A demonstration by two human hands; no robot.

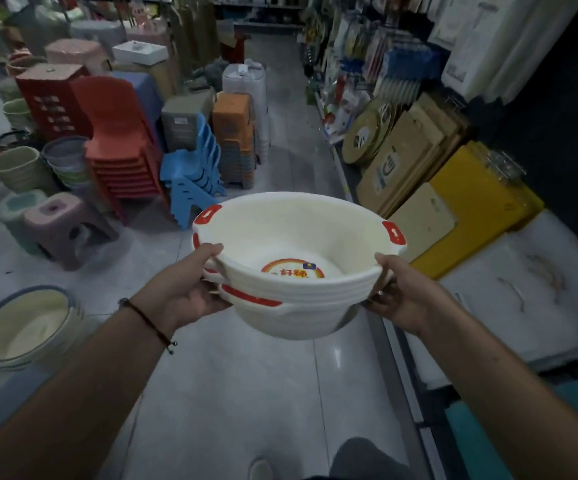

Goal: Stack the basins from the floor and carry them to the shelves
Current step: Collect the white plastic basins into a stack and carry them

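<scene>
A stack of white basins [298,237] with red handle tabs hangs in mid-air above the aisle floor, a round coloured label showing in the bottom of the top one. My left hand [190,289] grips the stack's left rim, thumb on top. My right hand [401,292] grips the right rim in the same way. Another nested pile of cream basins with blue rims [28,327] sits on the floor at the lower left.
Stacked plastic chairs [121,150], stools [69,230] and buckets [21,171] crowd the aisle's left side. Low shelves [488,296] on the right carry cutting boards [408,161] and a yellow board [481,206]. A tiled floor strip [291,140] runs ahead between them.
</scene>
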